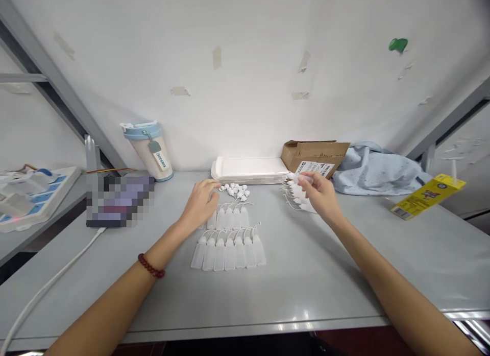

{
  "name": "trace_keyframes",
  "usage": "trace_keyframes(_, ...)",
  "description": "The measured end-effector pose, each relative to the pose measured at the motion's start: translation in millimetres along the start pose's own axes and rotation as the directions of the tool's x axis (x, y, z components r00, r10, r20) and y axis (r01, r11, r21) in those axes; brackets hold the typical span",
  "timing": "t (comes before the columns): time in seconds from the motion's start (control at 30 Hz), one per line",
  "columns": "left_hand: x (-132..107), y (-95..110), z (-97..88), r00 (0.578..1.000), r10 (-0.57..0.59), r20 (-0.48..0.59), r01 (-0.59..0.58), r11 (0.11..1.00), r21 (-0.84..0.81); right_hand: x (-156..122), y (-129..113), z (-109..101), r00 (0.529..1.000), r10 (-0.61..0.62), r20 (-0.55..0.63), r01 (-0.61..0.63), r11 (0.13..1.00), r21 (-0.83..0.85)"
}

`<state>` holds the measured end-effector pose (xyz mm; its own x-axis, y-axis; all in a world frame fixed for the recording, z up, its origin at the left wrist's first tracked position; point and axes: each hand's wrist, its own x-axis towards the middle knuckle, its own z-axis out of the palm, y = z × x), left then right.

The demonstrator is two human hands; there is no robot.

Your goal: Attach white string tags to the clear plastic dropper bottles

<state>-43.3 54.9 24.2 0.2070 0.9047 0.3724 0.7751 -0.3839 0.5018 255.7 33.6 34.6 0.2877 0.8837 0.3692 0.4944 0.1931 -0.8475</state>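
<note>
My left hand [200,202] reaches over the table, fingers stretched forward and thumb apart. Its fingertips are beside a loose pile of small white caps [235,190]; whether they touch one, I cannot tell. On the right, my right hand [321,195] is closed in a pinch on a small translucent white bottle [305,178]. Below it lies a group of similar bottles with thin white strings [294,193], partly covered by the hand. Between my arms several flat translucent bottles [229,255] lie side by side, strings at their tops. A shorter row [231,218] lies behind them, partly hidden by my left hand.
Along the wall stand a stack of flat white trays [250,169], an open cardboard box [317,159] and a light blue cloth [377,167]. A yellow drink carton [424,196] is at right. At left are a tumbler [151,151], a blurred phone [122,202] with a white cable [57,279], and a power strip [42,197].
</note>
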Motion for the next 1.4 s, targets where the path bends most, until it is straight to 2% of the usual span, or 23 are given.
trace_keyframes(0.07,4,-12,2.0,0.999,0.015,0.05,-0.016,0.999,0.034,9,13,-7,0.994,-0.065,-0.088,0.051,0.988,-0.145)
trace_keyframes(0.17,7,-21,6.1,0.988,0.032,0.149,-0.038,0.999,0.037,17,28,-14,0.985,-0.123,-0.117,0.087,0.957,-0.277)
trace_keyframes(0.37,12,-28,13.4,0.971,0.103,0.218,-0.115,0.992,0.043,29,51,-18,0.985,-0.17,0.01,0.164,0.926,-0.339)
trace_keyframes(0.6,13,-31,13.7,0.962,0.123,0.244,-0.14,0.989,0.05,37,67,-17,0.988,-0.132,0.074,0.15,0.931,-0.334)
trace_keyframes(0.93,9,-23,9.3,0.939,0.133,0.316,-0.159,0.986,0.058,36,68,-15,0.98,-0.123,0.153,0.165,0.939,-0.302)
trace_keyframes(1.13,8,-25,9.5,0.943,0.149,0.297,-0.168,0.985,0.04,36,69,-13,0.976,-0.121,0.179,0.174,0.931,-0.321)
trace_keyframes(1.3,8,-23,8.7,0.938,0.163,0.307,-0.178,0.984,0.021,34,61,-15,0.976,-0.168,0.137,0.208,0.902,-0.377)
trace_keyframes(1.4,7,-21,8.5,0.941,0.153,0.302,-0.164,0.986,0.01,27,46,-15,0.964,-0.259,0.062,0.26,0.864,-0.432)
